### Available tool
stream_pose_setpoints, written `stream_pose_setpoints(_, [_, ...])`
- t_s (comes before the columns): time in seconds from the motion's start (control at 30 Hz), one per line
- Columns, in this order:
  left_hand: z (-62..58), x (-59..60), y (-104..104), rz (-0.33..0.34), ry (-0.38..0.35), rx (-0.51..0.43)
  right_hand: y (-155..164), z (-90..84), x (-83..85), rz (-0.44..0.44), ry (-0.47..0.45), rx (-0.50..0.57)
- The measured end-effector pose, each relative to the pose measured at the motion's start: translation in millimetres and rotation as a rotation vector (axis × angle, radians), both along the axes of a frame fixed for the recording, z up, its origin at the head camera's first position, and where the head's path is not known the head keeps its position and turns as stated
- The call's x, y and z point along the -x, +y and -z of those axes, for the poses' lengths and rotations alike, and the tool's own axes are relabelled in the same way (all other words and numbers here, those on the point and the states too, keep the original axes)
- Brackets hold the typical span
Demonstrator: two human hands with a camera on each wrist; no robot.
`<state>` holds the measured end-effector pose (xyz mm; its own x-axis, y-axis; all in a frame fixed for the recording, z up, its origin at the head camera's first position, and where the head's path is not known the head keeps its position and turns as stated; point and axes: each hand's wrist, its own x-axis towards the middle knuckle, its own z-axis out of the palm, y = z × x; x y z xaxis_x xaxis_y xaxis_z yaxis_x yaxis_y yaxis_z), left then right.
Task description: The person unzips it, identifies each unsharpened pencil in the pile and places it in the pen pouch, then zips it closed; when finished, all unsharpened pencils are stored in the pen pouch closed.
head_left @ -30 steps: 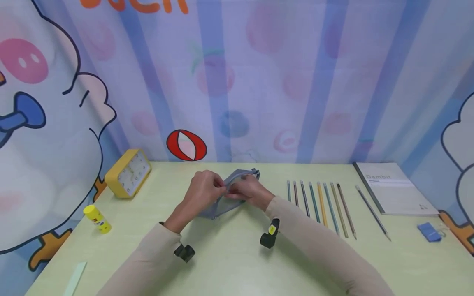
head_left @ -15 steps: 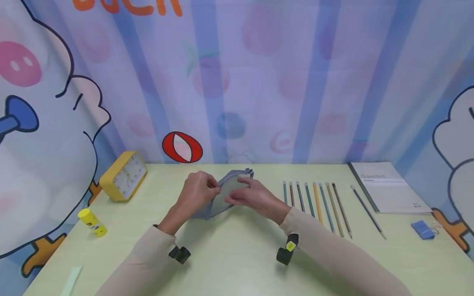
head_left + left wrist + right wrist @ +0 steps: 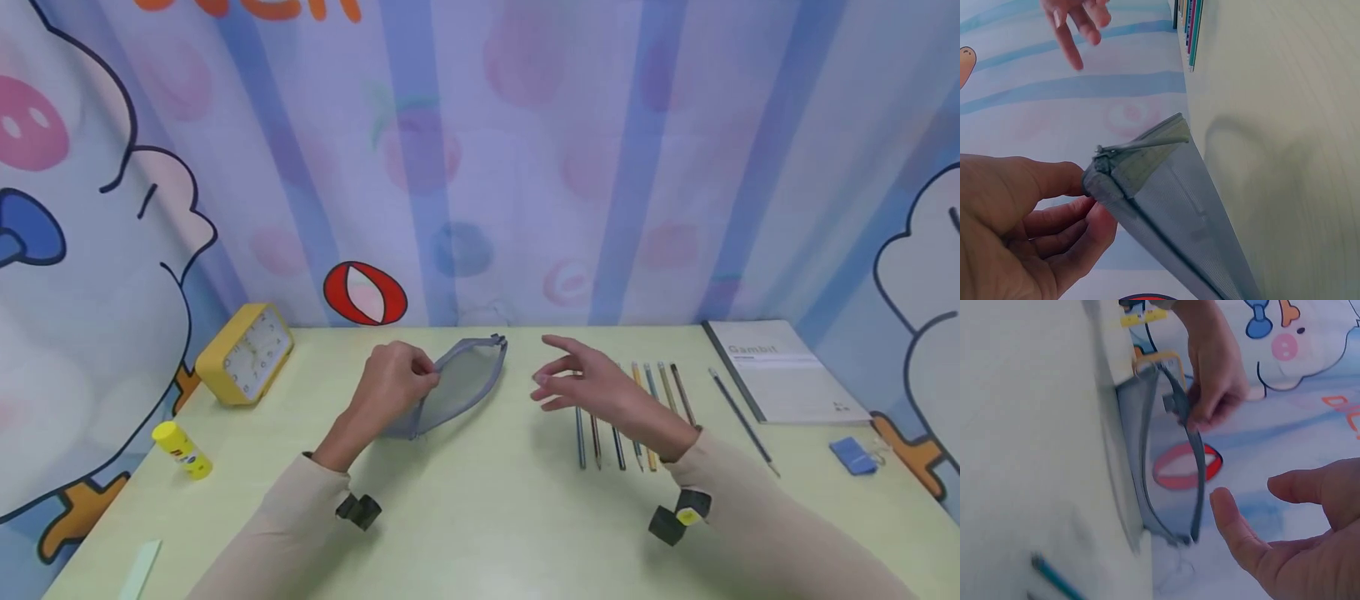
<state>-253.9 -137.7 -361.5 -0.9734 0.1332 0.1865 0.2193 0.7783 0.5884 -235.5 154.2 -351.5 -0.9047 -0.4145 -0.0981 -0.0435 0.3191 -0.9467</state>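
From the head camera, the left hand (image 3: 392, 385) pinches the near end of a grey mesh pencil case (image 3: 457, 392) that stands on its edge on the pale green table (image 3: 480, 517). The case's long axis runs diagonally from near the left hand away and to the right, ending at its far tip by the backdrop. The right hand (image 3: 592, 385) hovers with fingers spread and holding nothing, apart from the case and directly over a row of coloured pencils (image 3: 630, 412). These lie parallel and point away from the person, so the right hand is far nearer to them than the left. A single dark pencil (image 3: 742, 421) lies further right, beside a notebook (image 3: 787, 371) and a blue eraser (image 3: 853, 457). A yellow alarm clock (image 3: 243, 354) and a yellow glue stick (image 3: 182, 449) stand to the left.

The left wrist camera shows what the head view cannot: thumb and fingers clamped on the case's corner right at the zip end (image 3: 1107, 164), with the zip teeth parted.

The right wrist camera looks into the mouth of the case (image 3: 1169, 456), which gapes open, its two edges bowed apart. The right hand's thumb (image 3: 1235, 528) and fingers are relaxed and apart.
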Motion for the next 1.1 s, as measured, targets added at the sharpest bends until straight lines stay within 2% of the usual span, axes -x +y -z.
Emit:
stream_pose_setpoints(0.23, [-1.8,0.3,1,-0.008,-0.013,0.000,55,-11.9,0.7,0.032,0.061,-0.173])
stream_pose_setpoints(0.47, [-1.1,0.9,1,-0.007,-0.019,-0.003,95,-12.0,4.8,0.050,0.057,-0.334])
stream_pose_setpoints(0.63, [-0.2,1.5,1,-0.003,-0.016,-0.005,111,-7.5,10.2,0.073,0.039,-0.386])
stream_pose_setpoints(0.9, [-0.4,2.2,-1,0.001,-0.026,-0.001,125,-0.1,15.3,0.058,0.003,-0.413])
stream_pose_setpoints(1.1, [-0.9,0.9,-2,0.000,-0.029,-0.005,127,8.5,20.1,0.072,0.043,-0.527])
